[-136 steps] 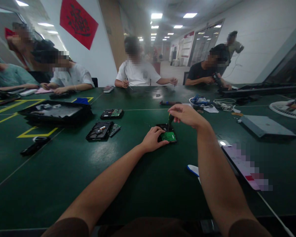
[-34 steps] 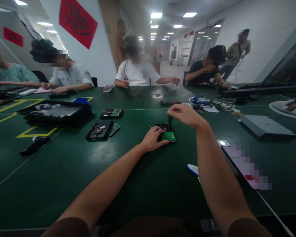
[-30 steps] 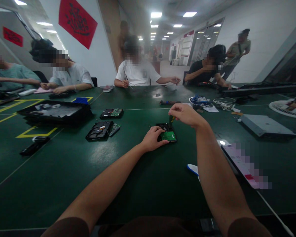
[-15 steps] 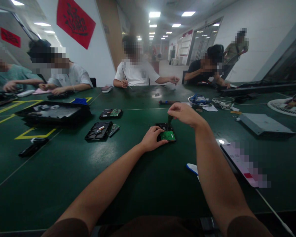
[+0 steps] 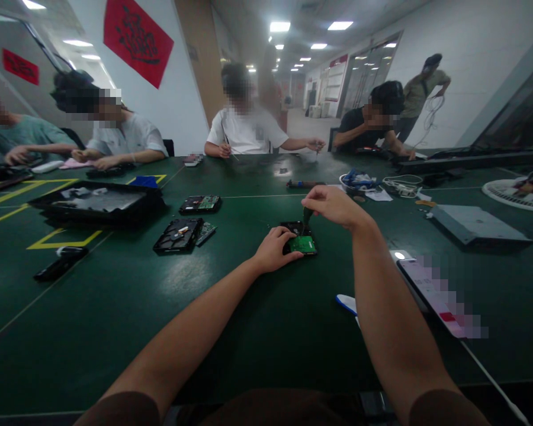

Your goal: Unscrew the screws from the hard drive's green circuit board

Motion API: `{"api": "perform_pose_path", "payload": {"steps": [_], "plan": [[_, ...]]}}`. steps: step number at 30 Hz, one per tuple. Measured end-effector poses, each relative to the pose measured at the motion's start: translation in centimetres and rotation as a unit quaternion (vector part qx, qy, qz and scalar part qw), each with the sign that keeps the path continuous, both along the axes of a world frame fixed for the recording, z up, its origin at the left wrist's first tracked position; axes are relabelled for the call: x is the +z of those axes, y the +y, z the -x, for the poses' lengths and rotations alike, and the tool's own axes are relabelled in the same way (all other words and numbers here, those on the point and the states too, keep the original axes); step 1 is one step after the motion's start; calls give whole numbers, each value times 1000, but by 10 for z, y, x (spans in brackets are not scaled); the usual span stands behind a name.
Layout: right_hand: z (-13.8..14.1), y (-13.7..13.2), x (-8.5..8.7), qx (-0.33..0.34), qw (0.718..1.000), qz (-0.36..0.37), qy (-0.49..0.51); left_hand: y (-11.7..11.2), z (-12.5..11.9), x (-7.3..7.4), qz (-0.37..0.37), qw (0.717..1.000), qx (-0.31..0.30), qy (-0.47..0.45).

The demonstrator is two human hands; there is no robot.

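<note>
A black hard drive (image 5: 300,238) with a green circuit board on top lies on the dark green table (image 5: 231,331) in front of me. My left hand (image 5: 273,251) rests on its left edge, fingers curled around it, holding it down. My right hand (image 5: 333,205) hovers just above the drive's far end, fingers pinched on the handle of a small screwdriver (image 5: 306,218) that stands upright with its tip on the drive.
Two more opened drives (image 5: 180,234) (image 5: 201,204) and a black tray (image 5: 98,201) lie to the left. A phone (image 5: 439,293) and a grey flat case (image 5: 475,223) sit to the right. Several other people sit around the far side of the table.
My hands stay on the drive and screwdriver; the right hand's fingers shift slightly on the handle. People at the far side move a little.
</note>
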State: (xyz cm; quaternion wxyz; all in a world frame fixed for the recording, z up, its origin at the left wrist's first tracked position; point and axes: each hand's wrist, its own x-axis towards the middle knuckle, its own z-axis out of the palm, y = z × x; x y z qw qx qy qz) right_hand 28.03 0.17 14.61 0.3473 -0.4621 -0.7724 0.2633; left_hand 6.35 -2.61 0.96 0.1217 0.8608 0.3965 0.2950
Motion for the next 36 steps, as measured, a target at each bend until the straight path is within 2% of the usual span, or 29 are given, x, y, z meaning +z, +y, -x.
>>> {"api": "perform_pose_path", "payload": {"steps": [10,17,24,30,33,36], "plan": [[2,0,1,48,998,36,25,0,0,-1,-1,1000,-2,-12],[1,-3,2,1,1000,15,-4,-1,0,0,0,1000,-3,-6],[2,-2,1,50,997,46,40,1,-1,0,0,1000,-4,-7],[-1,-1,1,12,1000,-12,6,0,-1,-1,-6,1000,-2,-1],[0,-2,1,4,1000,-4,0,0,-1,-1,-6,1000,-2,-4],[2,-3,1,29,999,18,12,1,-1,-2,-4,1000,-1,-6]]}}
